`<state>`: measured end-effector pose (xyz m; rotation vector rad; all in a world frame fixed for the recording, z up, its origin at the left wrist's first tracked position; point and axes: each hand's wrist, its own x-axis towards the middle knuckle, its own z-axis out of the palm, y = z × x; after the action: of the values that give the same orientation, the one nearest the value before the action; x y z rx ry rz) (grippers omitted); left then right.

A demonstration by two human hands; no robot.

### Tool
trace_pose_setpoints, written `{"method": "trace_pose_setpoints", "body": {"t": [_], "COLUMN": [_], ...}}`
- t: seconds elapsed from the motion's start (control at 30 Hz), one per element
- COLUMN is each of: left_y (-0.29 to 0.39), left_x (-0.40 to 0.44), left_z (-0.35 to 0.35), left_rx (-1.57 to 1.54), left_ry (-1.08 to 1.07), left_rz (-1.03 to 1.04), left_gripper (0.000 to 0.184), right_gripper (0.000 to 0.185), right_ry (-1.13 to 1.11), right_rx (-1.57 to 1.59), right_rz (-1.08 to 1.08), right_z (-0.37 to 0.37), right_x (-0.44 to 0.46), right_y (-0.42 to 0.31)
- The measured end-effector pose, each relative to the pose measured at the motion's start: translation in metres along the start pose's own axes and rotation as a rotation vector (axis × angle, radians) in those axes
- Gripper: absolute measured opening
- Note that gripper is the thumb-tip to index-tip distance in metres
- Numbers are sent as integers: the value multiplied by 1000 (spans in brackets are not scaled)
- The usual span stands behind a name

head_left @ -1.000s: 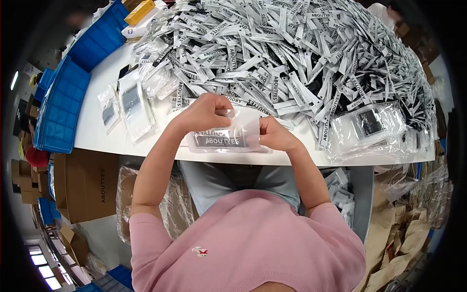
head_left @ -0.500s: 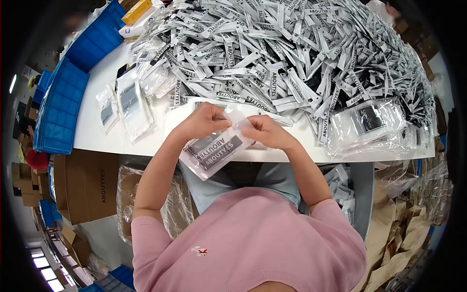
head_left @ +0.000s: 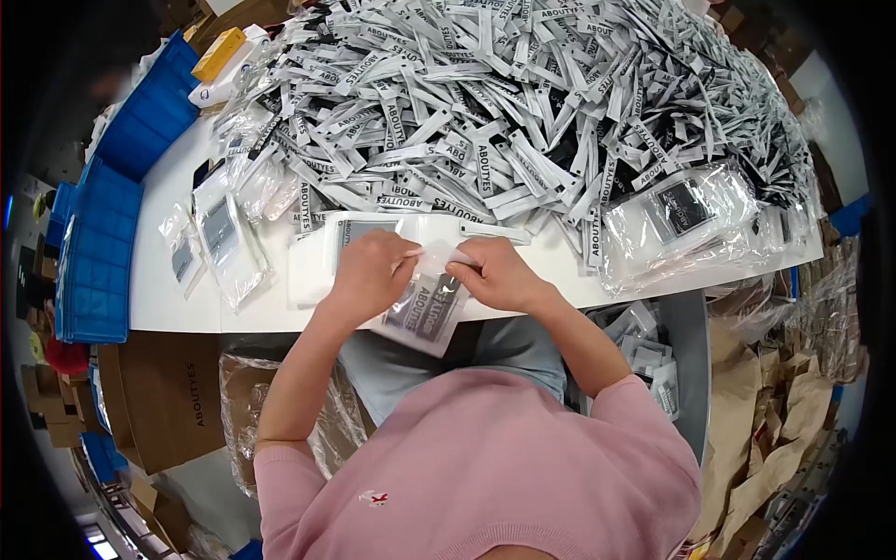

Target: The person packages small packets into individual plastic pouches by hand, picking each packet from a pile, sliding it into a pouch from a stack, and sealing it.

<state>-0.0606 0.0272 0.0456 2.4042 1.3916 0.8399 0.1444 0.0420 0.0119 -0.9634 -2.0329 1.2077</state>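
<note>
Between my hands hangs a clear-and-white plastic bag [head_left: 431, 317] with a grey ABOUTYES panel, its lower end tilted over the table's front edge. My left hand [head_left: 375, 273] is closed, pinching the bag's top edge from the left. On the right side of the same edge, my right hand [head_left: 502, 273] grips it between thumb and curled fingers. Behind the hands lie flat bags with a grey panel [head_left: 359, 230]. Whatever is inside the held bag cannot be made out.
A large heap of slim ABOUTYES packets [head_left: 495, 103] covers the back of the white table [head_left: 187, 308]. Stacked clear bags [head_left: 686, 219] lie right, more bags [head_left: 224, 233] left. Blue bins [head_left: 98, 247] line the left edge. Below stand a cardboard box [head_left: 163, 401] and a grey bin [head_left: 686, 373] holding packets.
The view has shifted slightly. My hands keep hold of the bag's top edge, and the bag now hangs more upright, swung a little to the right, with the left hand turned more knuckles-up.
</note>
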Motion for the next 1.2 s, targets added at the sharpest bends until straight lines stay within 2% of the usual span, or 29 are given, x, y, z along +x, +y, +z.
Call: {"method": "trace_pose_setpoints", "body": {"t": [0.07, 0.13, 0.17, 0.27, 0.3, 0.33, 0.37, 0.43, 0.47, 0.5, 0.57, 0.6, 0.67, 0.73, 0.83, 0.93, 1.03, 1.07, 1.13, 1.17, 1.2], "left_y": [11, 20, 21, 18, 16, 12, -4, -31, -44, -42, -31, -21, -14, -16, -34, -49, -53, -52, -51, -51, -52], "left_x": [8, 14, 16, 17, 16, 15, 10, -4, -15, -19, -26, -24, -24, -26, -38, -54, -61, -61, -60, -60, -60], "left_z": [5, 10, 14, 27, 29, 30, 27, 15, 14, 18, 28, 32, 48, 54, 58, 56, 60, 61, 64, 64, 65], "left_rx": [13, 108, 107, 7, -24, -52, -12, -60, -94, -90, 99, 155, 202, 220, 159, 185, 227, 223, 261, 261, 262], "left_ry": [-65, -130, -134, -205, -245, -286, -174, -144, -190, -195, -73, -227, -216, -205, -95, -14, 56, 54, 86, 86, 88], "left_rz": [70, 155, 168, 164, 39, -85, -50, -243, -342, -327, -32, -83, -69, -48, 75, 122, 158, 157, 161, 162, 165], "left_gripper": [4, 7, 7, 15, 18, 21, 19, 17, 20, 20, 38, 57, 55, 51, 49, 48, 46, 46, 46, 46, 46], "right_gripper": [16, 14, 13, 11, 11, 13, 15, 20, 24, 28, 28, 27, 22, 21, 12, 12, 29, 36, 32, 17, 17], "right_ry": [125, 124, 120, 129, 132, 117, 103, 47, 156, 261, 402, 439, 421, 450, 438, 327, 445, 554, 582, 546, 546], "right_rx": [-305, -322, -333, -379, -409, -423, -432, -546, -645, -742, -593, -537, -754, -806, -875, -790, 83, 172, -196, -815, -816], "right_rz": [-256, -206, -159, -192, -205, -79, 49, 549, 489, 432, 261, 184, 72, 257, 265, 206, 391, 363, 271, 125, 123], "right_z": [2, -2, -5, -25, -41, -63, -88, -140, -149, -151, -132, -118, -99, -96, -95, -100, -125, -136, -155, -159, -160], "right_x": [-1, -6, -10, -35, -49, -67, -89, -131, -141, -148, -120, -93, -32, 27, 63, 67, 58, 53, 43, 42, 41], "right_y": [0, -1, -1, 6, 6, 12, 20, 13, 7, 3, 13, 17, 41, 69, 95, 90, 81, 80, 76, 94, 99]}}
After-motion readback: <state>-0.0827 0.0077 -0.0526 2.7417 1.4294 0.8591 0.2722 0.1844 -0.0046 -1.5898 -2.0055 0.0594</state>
